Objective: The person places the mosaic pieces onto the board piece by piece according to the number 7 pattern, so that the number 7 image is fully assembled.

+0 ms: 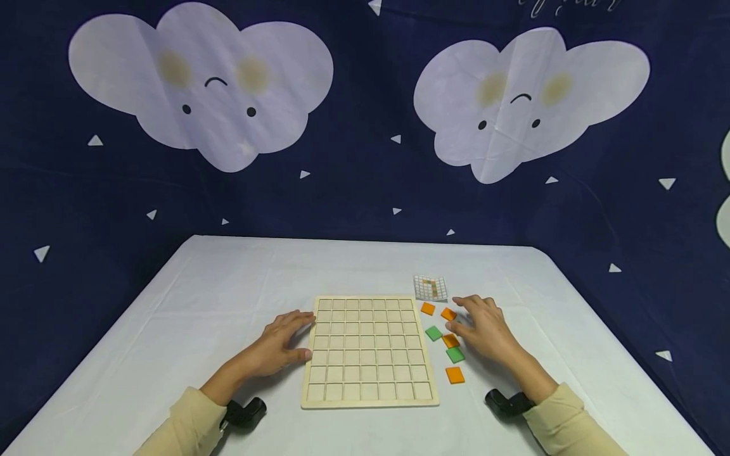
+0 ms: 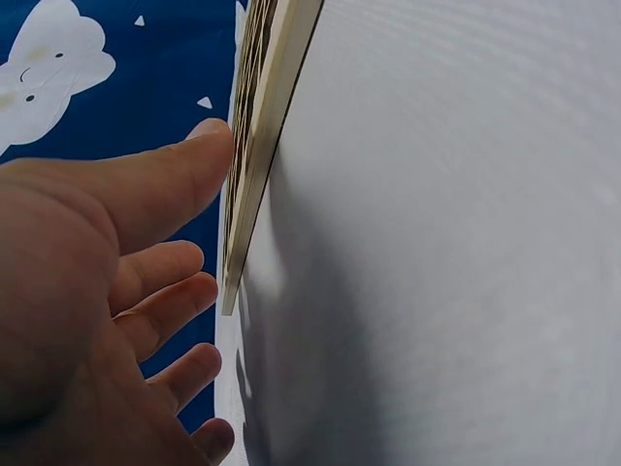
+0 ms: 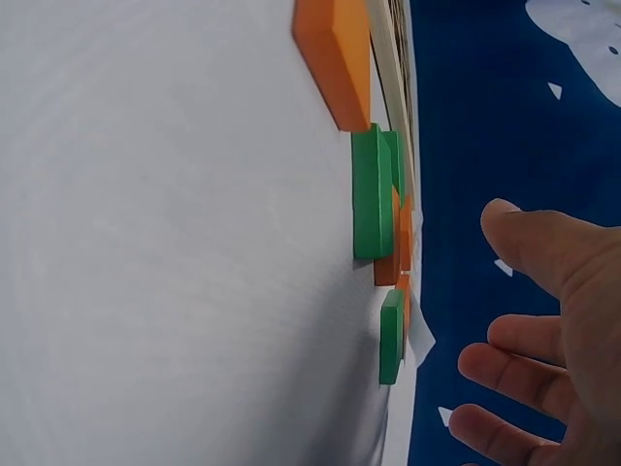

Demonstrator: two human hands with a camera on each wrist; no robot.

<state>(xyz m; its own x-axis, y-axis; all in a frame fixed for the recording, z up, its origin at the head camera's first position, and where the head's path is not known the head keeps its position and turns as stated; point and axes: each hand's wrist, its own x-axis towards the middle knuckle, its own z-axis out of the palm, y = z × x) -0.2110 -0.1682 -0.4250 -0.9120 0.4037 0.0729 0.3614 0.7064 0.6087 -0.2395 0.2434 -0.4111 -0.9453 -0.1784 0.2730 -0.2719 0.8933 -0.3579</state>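
Note:
A square wooden grid board [image 1: 369, 403] lies flat on the white table. At its left edge, my left hand [image 1: 279, 344] rests with thumb and fingers spread, and the thumb [image 2: 199, 165] appears to touch the rim. My right hand [image 1: 485, 326] hovers with loosely bent fingers above loose tiles at the board's right. Those include an orange tile [image 1: 454, 375], a green tile [image 1: 433, 333] and another green tile [image 1: 455, 354]. Near the right fingertips lies an orange tile [image 1: 448, 314]. From the right wrist, a green tile [image 3: 390, 335] shows below the others; nothing is between the fingers.
A small card [image 1: 430, 288] printed with a coloured grid pattern lies beyond the tiles, near the board's far right corner. White cloth covers the table [image 1: 228, 272]. Behind it hangs a dark blue curtain [image 1: 365, 190] with clouds and triangles.

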